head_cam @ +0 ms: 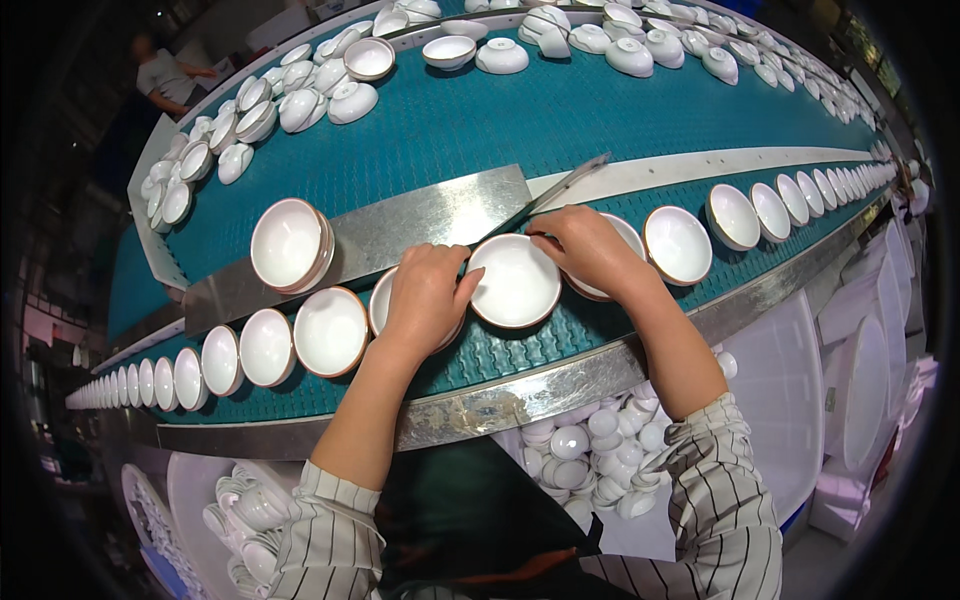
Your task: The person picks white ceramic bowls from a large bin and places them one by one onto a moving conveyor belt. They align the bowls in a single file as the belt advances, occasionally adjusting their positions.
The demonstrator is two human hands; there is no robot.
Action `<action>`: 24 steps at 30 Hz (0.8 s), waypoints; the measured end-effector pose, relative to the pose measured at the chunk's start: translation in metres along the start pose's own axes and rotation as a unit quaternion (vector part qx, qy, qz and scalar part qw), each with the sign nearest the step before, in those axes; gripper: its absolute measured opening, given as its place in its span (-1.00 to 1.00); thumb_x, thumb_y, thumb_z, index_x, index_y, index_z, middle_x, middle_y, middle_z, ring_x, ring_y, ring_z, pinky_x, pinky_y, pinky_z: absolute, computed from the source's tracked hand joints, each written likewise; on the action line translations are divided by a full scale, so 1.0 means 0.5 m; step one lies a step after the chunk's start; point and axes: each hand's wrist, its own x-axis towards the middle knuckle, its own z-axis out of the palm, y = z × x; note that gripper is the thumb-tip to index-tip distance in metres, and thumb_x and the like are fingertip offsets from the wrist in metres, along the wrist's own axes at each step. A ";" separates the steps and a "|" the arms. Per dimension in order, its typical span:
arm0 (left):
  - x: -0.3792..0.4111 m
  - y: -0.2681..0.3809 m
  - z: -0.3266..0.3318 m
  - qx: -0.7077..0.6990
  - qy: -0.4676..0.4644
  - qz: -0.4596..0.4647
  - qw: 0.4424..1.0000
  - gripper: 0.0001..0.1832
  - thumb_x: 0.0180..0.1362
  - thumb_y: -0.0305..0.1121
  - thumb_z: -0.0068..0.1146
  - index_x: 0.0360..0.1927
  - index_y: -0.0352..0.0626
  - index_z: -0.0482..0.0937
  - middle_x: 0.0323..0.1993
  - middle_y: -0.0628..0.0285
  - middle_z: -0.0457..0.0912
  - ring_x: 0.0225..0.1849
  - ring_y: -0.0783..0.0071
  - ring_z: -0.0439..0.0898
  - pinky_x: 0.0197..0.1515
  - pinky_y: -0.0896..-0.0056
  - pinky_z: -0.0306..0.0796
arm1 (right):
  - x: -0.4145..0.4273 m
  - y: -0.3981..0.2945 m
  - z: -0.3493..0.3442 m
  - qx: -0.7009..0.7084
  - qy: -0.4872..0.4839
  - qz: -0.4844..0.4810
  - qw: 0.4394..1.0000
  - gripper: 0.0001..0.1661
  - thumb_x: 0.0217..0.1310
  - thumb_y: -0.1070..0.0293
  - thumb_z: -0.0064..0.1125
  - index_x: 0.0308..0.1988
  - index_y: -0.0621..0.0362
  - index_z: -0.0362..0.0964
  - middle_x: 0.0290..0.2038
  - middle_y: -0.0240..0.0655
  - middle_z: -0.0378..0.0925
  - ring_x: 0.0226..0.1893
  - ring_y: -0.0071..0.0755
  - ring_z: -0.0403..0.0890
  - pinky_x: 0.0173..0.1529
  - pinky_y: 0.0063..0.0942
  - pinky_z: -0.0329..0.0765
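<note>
Between my two hands a white ceramic bowl with a brown rim [516,281] stands on the narrow green conveyor belt [480,360]. My left hand [429,289] has its thumb and fingers at the bowl's left rim and partly covers another bowl [381,300]. At the upper right rim are the fingers of my right hand [574,236], whose wrist hides part of a further bowl [622,236]. A row of like bowls [331,331] runs to both sides along the belt. On the metal plate behind, a short stack of bowls [289,244] rests at the left.
Beyond the metal plate [450,210], a wide green belt [480,120] carries many jumbled bowls [352,103]. A thin metal strip [551,191] slants near my right hand. Below the metal edge [517,401] are bins of white ware [251,510]. A person [169,79] is at far left.
</note>
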 end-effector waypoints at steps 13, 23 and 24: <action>0.060 0.036 0.006 0.071 -0.131 -0.152 0.977 -0.80 0.07 -0.44 0.24 -0.24 -0.27 0.56 -0.36 -0.08 0.64 -0.28 -0.09 0.63 -0.23 0.07 0.45 | -0.024 0.146 -0.075 -0.019 -0.041 0.008 0.999 -0.71 0.20 0.36 0.13 -0.11 0.23 0.59 -0.19 -0.03 0.65 -0.17 0.03 0.66 -0.04 -0.20 0.55; 0.099 0.157 0.130 0.045 -0.124 -0.095 0.987 -0.71 0.14 -0.33 0.24 -0.12 -0.27 0.50 -0.37 -0.08 0.62 -0.28 -0.10 0.54 -0.16 0.06 0.38 | -0.048 0.287 -0.171 0.090 -0.071 0.032 0.993 -0.72 0.20 0.31 0.23 -0.18 0.29 0.59 -0.26 -0.07 0.68 -0.28 -0.11 0.70 -0.16 -0.32 0.58; 0.100 0.151 0.138 0.042 -0.139 -0.106 0.984 -0.73 0.13 -0.37 0.21 -0.14 -0.27 0.49 -0.38 -0.11 0.61 -0.27 -0.13 0.54 -0.15 0.04 0.38 | -0.054 0.296 -0.176 0.096 -0.078 0.027 0.992 -0.70 0.15 0.28 0.28 -0.18 0.28 0.59 -0.26 -0.07 0.68 -0.27 -0.10 0.70 -0.15 -0.33 0.58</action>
